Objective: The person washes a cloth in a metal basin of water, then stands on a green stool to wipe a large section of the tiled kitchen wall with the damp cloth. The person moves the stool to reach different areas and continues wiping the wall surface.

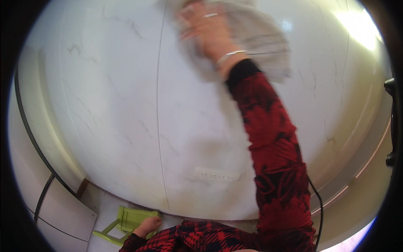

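Note:
Stretched far up and blurred by motion, my right hand [207, 30] presses a beige-grey cloth [261, 41] against a white marble-patterned tile wall [119, 104]. The cloth spreads out past the hand to the right, and its top is cut off by the picture's edge. A ring and a silver bracelet [231, 56] show on that hand and wrist. Low at my side, my left hand [151, 225] is loosely curled with nothing visible in it. It appears in front of a light-green stool [133, 217], apparently not touching it.
A white socket panel [217, 175] is set low in the wall. At the left stands a pale cabinet [67, 214] with dark edging. A black cable [320, 204] hangs beside my right sleeve. One dark object [391, 119] shows at the right rim, below a bright glare [362, 26].

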